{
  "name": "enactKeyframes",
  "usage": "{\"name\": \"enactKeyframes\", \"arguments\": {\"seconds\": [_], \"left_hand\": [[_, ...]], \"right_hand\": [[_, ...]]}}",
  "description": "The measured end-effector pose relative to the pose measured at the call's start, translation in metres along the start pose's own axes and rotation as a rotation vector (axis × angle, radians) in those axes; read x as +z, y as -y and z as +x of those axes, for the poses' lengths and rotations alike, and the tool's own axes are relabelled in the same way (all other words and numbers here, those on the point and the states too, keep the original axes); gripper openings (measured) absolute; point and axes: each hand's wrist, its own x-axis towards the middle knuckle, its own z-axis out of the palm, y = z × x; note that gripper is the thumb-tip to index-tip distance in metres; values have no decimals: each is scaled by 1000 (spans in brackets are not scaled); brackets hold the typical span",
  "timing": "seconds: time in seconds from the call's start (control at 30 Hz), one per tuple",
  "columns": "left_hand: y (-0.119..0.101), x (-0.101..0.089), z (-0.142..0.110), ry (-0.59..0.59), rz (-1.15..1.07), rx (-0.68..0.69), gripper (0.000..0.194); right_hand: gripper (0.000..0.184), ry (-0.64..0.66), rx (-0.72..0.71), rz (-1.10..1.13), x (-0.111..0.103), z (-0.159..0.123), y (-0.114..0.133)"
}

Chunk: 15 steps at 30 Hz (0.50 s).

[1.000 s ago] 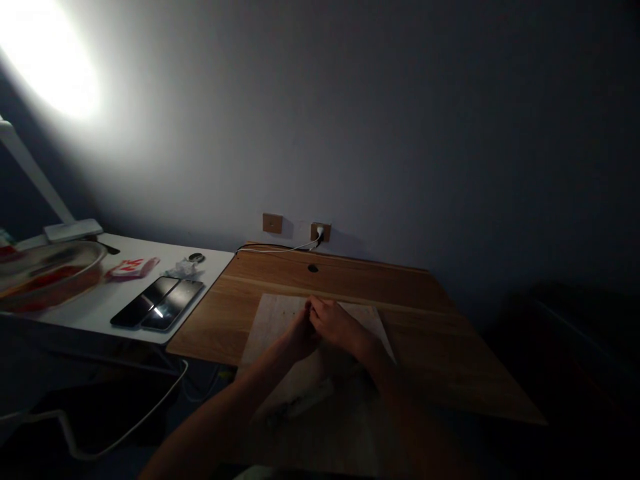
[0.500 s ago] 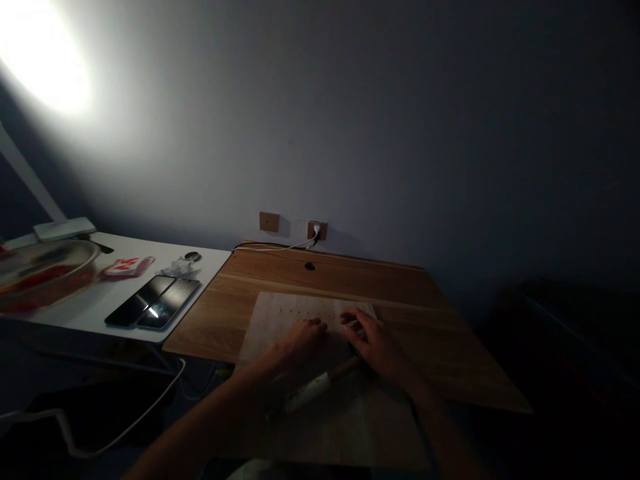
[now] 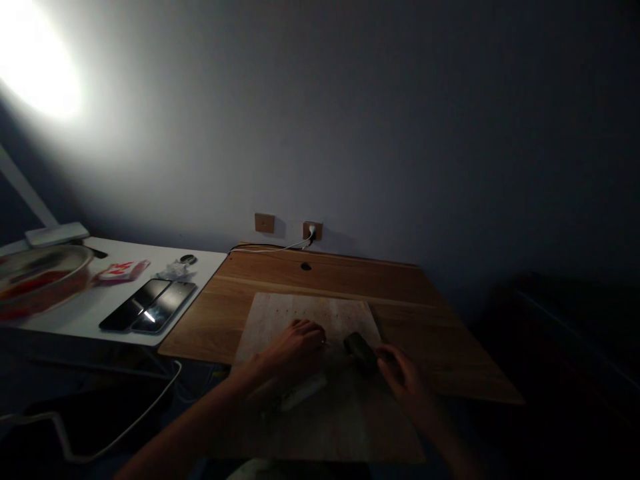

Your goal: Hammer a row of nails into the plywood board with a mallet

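My left hand (image 3: 299, 339) is over the wooden board (image 3: 273, 327), its fingers pinched together. A tiny glint shows at the fingertips, too small to name. To its right, my right hand (image 3: 403, 375) has its fingers closed at the near end of a dark hammer head (image 3: 361, 352). A pale-wrapped handle (image 3: 304, 392) slants down to the left beneath my left forearm, dim in the shadow. Along the far part of the board runs a row of several small dark points (image 3: 295, 312), which look like nails or holes.
The board rests on a wood-topped table (image 3: 400, 283). On the white table (image 3: 130, 252) at left lie two phones (image 3: 163, 308), a red-and-white packet (image 3: 123, 270), crumpled plastic (image 3: 176, 270) and a large bowl (image 3: 80, 267). Cables run to a wall socket (image 3: 313, 231).
My right hand has moved right and toward me, uncovering the dark hammer head, which is now in its fingers. My left hand has shifted slightly. The view has moved a little.
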Motion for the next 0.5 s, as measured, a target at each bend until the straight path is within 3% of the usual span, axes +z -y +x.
{"name": "enactKeyframes", "arguments": {"seconds": [0.1, 0.23, 0.37, 0.5], "left_hand": [[-4, -9, -32, -52, 96, -49, 24], [5, -21, -90, -184, 401, -208, 22], [15, -33, -136, -247, 574, -371, 24], [18, -44, -152, -226, 566, -480, 26]], "right_hand": [[38, -164, 16, -106, 0, -8, -30], [43, -98, 120, -82, 6, -17, -61], [46, -72, 194, -31, 16, -21, -67], [50, -64, 212, 24, 23, -19, -60]]}}
